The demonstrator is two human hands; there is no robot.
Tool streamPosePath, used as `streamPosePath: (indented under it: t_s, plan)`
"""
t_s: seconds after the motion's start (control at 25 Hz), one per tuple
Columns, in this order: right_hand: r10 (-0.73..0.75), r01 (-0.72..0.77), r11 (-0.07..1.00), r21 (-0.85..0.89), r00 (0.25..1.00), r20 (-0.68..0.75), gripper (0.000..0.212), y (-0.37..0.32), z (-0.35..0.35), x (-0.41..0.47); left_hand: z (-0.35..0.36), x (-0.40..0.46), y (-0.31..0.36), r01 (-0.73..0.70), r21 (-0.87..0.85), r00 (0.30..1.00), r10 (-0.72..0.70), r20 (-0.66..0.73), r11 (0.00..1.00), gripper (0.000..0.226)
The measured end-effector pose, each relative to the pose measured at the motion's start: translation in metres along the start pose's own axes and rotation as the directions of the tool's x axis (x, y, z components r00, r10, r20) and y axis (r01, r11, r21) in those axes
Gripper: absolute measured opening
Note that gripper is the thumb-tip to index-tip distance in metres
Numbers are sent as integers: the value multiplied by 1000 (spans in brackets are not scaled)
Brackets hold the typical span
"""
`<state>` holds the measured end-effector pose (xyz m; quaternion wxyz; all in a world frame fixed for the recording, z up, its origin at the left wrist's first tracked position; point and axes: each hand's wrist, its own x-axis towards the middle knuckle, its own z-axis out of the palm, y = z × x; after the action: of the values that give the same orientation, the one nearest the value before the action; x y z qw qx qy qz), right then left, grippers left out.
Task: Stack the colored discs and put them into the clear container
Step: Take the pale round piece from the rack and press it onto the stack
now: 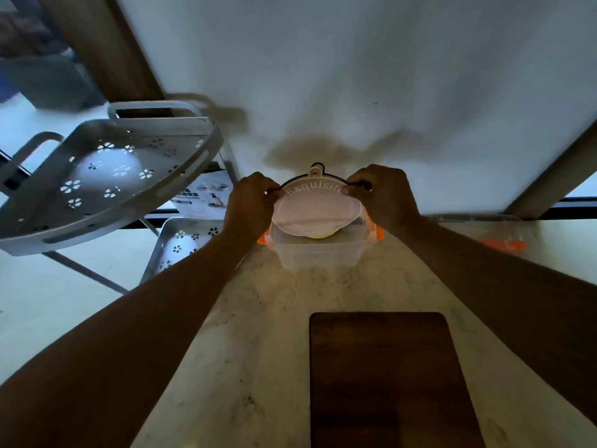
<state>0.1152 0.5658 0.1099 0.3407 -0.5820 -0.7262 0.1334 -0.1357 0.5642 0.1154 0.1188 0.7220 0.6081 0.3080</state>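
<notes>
both hands, left grip (250, 203) and right grip (382, 197), pinch the stacked discs (315, 211) tilted over the clear container (318, 250) on the desk (258, 318).

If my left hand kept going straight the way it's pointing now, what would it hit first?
Probably the white wall. The left hand points away from you, gripping the disc stack above the clear container; depth is unclear.

Pinkish discs (316, 210), stacked and tilted, sit partly inside the clear container (318, 252).
</notes>
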Motion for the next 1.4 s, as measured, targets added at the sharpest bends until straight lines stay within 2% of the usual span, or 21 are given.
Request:
streamPosePath:
  t_s: [0.32,0.84,1.24,1.4]
  plan:
    - [30,-27,998,-61,999,45,17,36,39,7,45,14,-34,-1,132,997,-9,79,991,18]
    - [11,-15,990,-142,999,-31,18,58,57,23,66,33,-41,44,104,999,-45,4,994,16]
    - [-2,-9,980,-197,999,-55,23,54,63,20,77,30,-44,19,173,1000,-18,-7,985,18]
    - [-6,-9,971,-240,998,-63,23,54,65,20,78,31,-47,-31,195,999,29,16,980,22]
